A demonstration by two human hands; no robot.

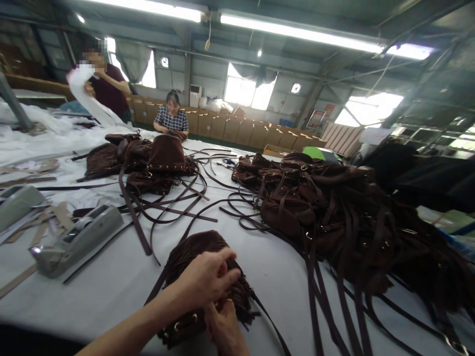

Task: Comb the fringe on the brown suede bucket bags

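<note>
A dark brown fringed bag [202, 242] lies on the white table right in front of me, its strap trailing off to the lower right and gold eyelets showing near its lower edge. Across its top reaches my left hand [202, 279], the fingers curled together; whatever lies between them is hidden. Just below, my right hand [224, 326] is closed at the bag's edge, thumb up against the fingers, gripping part of the bag. The two hands nearly meet over the fringe, and they cover the spot where they work.
A big pile of brown bags [297, 212] with long straps fills the right side. More bags [166, 155] lie ahead to the left. Grey tape dispensers [79, 242] and paper scraps [55, 217] are at left. Two people [172, 116] are behind the table.
</note>
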